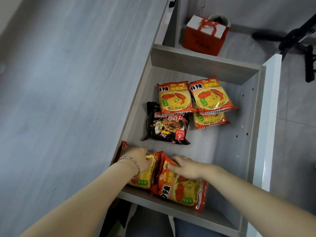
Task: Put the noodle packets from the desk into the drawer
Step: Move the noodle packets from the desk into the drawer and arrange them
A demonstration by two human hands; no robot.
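Both arms out; left hand (136, 158) & right hand (186, 168) palms down, fingers curled.

home | grey desk (68, 82) | open drawer (248, 117) | red gift bag (203, 40)

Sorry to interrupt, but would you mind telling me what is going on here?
A person is loading noodle packets into an open drawer. The left hand and right hand each rest on an orange packet at the near end. Three more orange packets and a black packet already lie farther back.
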